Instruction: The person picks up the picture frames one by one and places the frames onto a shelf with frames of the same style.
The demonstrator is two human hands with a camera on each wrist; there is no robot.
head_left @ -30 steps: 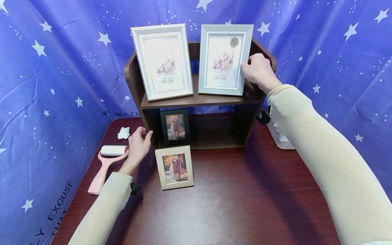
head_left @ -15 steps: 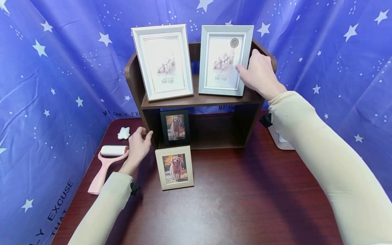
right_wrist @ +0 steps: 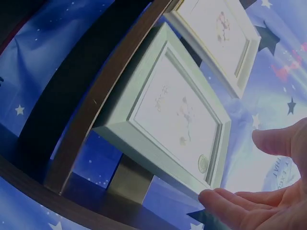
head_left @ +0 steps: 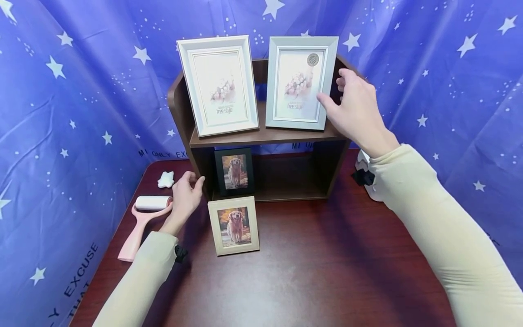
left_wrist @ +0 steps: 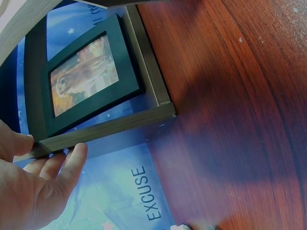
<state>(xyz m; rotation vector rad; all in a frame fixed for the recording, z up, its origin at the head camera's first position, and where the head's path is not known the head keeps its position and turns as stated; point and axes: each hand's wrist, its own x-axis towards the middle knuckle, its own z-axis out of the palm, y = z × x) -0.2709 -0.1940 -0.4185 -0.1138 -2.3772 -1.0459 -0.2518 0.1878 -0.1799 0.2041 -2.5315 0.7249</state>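
Note:
My left hand [head_left: 185,200] grips the left side panel of a dark brown desktop shelf [head_left: 261,136], thumb and fingers on opposite faces of the panel [left_wrist: 115,122]. My right hand [head_left: 359,109] is spread beside the right edge of a pale blue-grey picture frame [head_left: 299,81], holding nothing; its fingertips come right at the frame's corner in the right wrist view. That frame stands on the upper shelf, next to a white picture frame [head_left: 220,86]. Below, a black picture frame [head_left: 234,172] with a dog photo leans in the lower compartment. A cream picture frame [head_left: 234,226] stands in front.
A pink lint roller [head_left: 140,222] lies on the dark red table [head_left: 310,263] at the left, with a small white star-shaped piece [head_left: 165,179] behind it. A pale object [head_left: 373,193] sits partly hidden behind my right sleeve. A blue starry curtain [head_left: 98,91] surrounds the table.
My right hand has let go of the pale blue-grey frame's right edge, opened its fingers and drawn back slightly rightward. The left hand keeps its hold on the shelf.

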